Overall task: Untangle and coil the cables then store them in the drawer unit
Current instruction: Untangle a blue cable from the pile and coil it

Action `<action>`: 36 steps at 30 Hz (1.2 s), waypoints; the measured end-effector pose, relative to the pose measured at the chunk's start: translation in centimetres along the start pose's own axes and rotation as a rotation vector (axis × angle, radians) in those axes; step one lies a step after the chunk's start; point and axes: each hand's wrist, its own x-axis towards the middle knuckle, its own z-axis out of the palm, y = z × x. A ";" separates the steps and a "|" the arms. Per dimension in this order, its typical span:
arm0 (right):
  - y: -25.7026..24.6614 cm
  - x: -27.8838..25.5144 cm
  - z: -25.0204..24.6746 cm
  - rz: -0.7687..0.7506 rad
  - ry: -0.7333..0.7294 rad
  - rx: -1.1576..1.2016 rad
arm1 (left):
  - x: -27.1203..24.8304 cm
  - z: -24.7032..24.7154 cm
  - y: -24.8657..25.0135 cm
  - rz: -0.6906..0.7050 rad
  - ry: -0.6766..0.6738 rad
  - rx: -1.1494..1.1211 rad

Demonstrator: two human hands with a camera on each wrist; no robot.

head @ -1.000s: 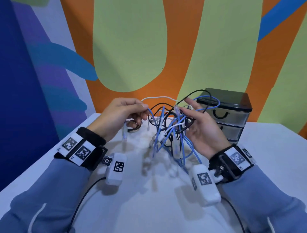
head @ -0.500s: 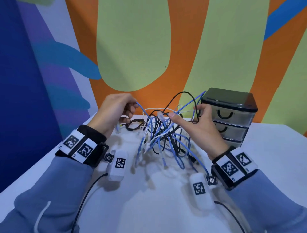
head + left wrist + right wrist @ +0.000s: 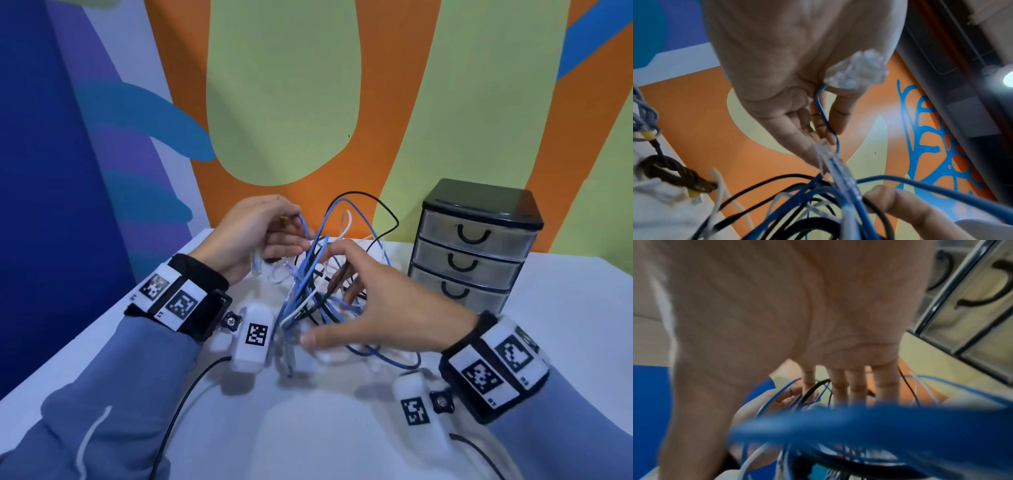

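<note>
A tangle of blue, black and white cables sat on the white table, loops of it rising above the surface, just left of the drawer unit, whose three drawers were all pushed in. The left hand was at the far left edge of the tangle with its fingers curled round a thin blue cable; the left wrist view showed that strand running between the fingers, with a clear plug lying against the palm. The right hand was spread over the middle of the tangle, palm down, fingers straight and parted and reaching in among the strands, thumb stretched out toward the left; it pinched nothing that could be seen. A dark knotted cord lay on the table beside the heap.
</note>
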 end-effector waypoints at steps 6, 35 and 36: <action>2.3 1.3 0.2 -0.128 0.030 0.385 | -0.4 0.3 0.7 0.111 0.014 -0.215; 4.2 2.4 -3.4 -0.093 0.593 1.353 | -0.3 -0.8 -1.4 0.179 -0.292 0.909; 4.1 2.4 -3.2 -0.086 0.599 1.314 | -0.4 -0.5 -1.3 0.231 -0.279 0.897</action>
